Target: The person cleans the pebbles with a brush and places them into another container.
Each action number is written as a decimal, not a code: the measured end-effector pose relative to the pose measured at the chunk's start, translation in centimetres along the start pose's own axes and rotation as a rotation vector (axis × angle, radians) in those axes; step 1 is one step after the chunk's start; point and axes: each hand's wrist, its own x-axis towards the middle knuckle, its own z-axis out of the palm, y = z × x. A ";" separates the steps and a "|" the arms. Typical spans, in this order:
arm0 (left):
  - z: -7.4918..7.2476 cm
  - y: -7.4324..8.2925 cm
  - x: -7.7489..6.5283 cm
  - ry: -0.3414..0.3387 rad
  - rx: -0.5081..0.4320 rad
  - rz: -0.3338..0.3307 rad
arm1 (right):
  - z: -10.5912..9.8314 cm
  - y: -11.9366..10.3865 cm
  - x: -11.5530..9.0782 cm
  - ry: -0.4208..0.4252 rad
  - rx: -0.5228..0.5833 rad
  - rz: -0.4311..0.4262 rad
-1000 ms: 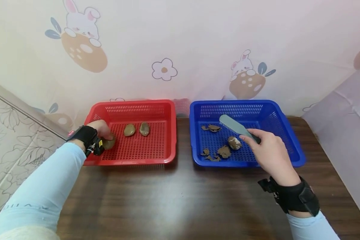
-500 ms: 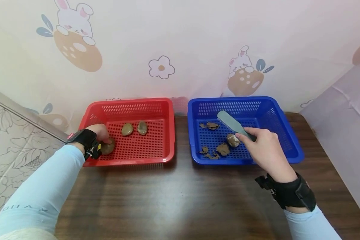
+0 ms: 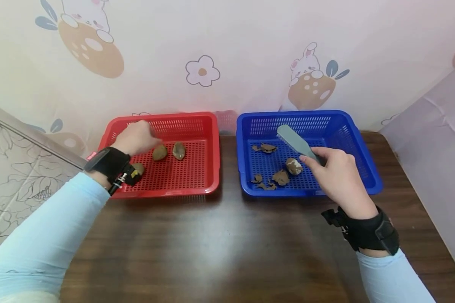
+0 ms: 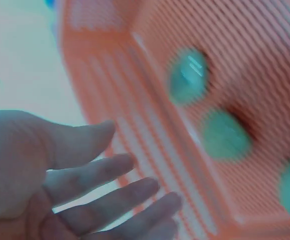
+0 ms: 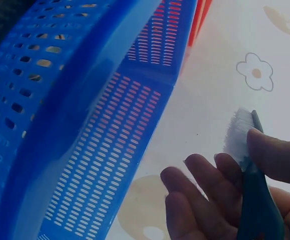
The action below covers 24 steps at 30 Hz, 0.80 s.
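My left hand [image 3: 135,138] hovers over the left part of the red basket [image 3: 189,191], holding nothing; the left wrist view shows its fingers loosely extended. Below it lie three brownish stones: one [image 3: 138,168] partly hidden by the wrist gear, another [image 3: 159,152] near the fingertips, and a third [image 3: 179,150] to the right. Over the blue basket [image 3: 311,192], my right hand [image 3: 335,174] grips a brush [image 3: 293,139] by its handle; white bristles [image 5: 241,132] show in the right wrist view. Beneath the brush sits a stone [image 3: 293,166] with patches of brown mud and white.
Mud lumps [image 3: 280,177], flakes [image 3: 266,147] and small crumbs [image 3: 266,186] lie in the blue basket. Both baskets stand side by side on a dark wooden table [image 3: 212,244], against a wall [image 3: 246,54] printed with rabbits and a flower.
My left hand has let go of the leftmost stone and risen up and to the right. My right hand keeps its grip on the brush, almost still. The head view has tilted slightly downward.
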 end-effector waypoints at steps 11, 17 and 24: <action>4.4 13.4 -0.7 0.209 -0.068 0.361 | 0.1 0.5 -0.1 0.007 0.002 0.025; 8.1 18.2 -0.6 0.193 -0.015 0.533 | 0.7 1.1 -0.5 -0.011 0.006 0.040; 11.7 21.5 0.1 0.079 0.120 0.701 | 1.1 1.5 -0.9 -0.001 0.002 0.039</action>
